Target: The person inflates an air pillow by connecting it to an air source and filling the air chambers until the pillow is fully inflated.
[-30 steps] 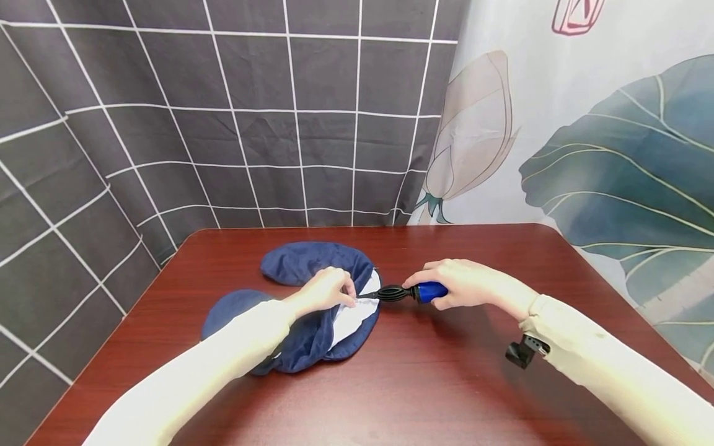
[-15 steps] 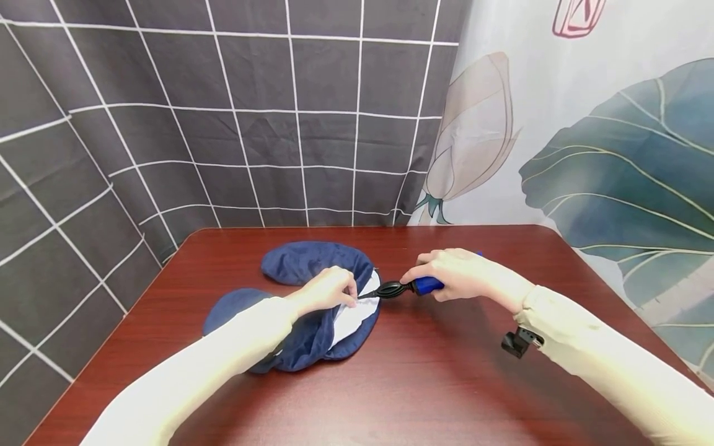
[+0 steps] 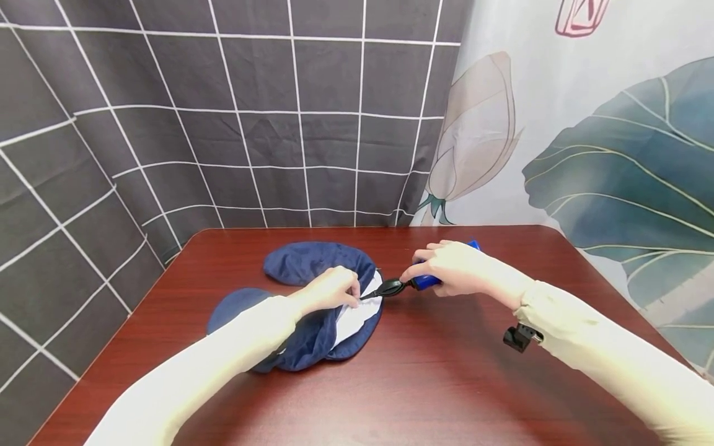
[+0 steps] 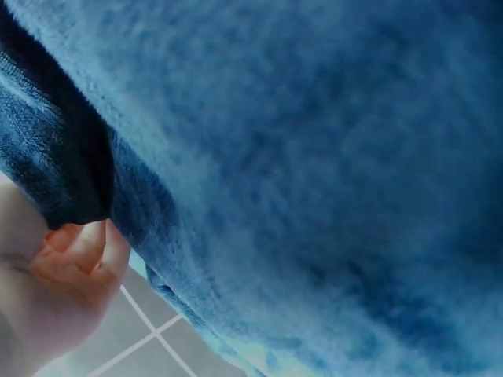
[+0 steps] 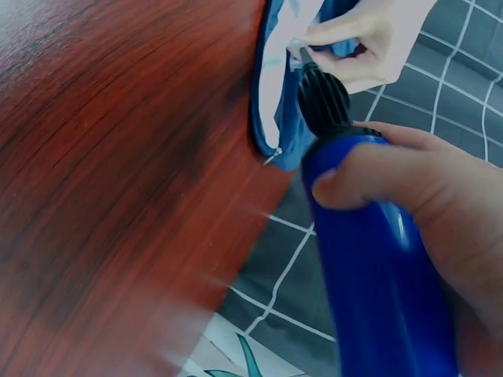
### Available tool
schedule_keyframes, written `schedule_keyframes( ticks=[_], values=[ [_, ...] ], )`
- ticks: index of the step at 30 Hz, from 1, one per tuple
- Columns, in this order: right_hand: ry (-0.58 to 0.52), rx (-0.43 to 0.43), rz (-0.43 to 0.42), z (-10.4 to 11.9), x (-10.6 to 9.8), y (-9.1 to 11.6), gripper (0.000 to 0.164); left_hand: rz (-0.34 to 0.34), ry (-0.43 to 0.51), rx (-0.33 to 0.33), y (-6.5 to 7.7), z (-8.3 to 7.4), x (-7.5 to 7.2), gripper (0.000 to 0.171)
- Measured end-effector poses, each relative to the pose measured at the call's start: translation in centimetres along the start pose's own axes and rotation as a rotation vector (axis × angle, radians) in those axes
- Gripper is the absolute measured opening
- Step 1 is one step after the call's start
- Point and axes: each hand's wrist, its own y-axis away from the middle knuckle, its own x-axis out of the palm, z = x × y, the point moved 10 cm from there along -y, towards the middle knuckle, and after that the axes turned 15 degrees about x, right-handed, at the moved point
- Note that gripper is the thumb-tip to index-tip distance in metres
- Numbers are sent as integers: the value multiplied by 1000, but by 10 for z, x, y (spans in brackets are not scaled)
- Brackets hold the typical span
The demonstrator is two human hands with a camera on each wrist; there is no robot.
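A navy plush U-shaped neck pillow point(image 3: 312, 260) lies on the table, its cover unzipped along one side so that white inner material point(image 3: 348, 323) shows. My left hand point(image 3: 333, 288) reaches over the cover and pinches a small whitish valve point(image 5: 297, 49) at the opening. My right hand point(image 3: 454, 266) grips a blue hand pump point(image 5: 377, 259), thumb on top of its barrel. The pump's black ribbed nozzle point(image 3: 390, 287) points left, and its thin tip meets the valve at my left fingertips. Plush cloth fills most of the left wrist view.
The reddish-brown wooden table point(image 3: 424, 384) bears the pillow near its middle. A dark grey curtain point(image 3: 268, 142) with white grid lines hangs behind and to the left; a leaf-patterned white curtain point(image 3: 558, 93) hangs at the right. A zipper pull point(image 5: 273, 155) dangles at the cover's edge.
My right hand has moved a little up and away, tilting the pump so its blue rear end shows beyond the hand. My left hand stays nearly still at the pillow.
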Motion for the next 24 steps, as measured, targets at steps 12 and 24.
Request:
schedule_keyframes(
  ticks=[12,24],
  values=[
    [-395,149,448,-19,31,-1,47,-15,-43,4,-2,-4,1,10],
    [-269,121,356,-13,20,-7,47,4,-42,25,0,-1,4,11]
  ],
)
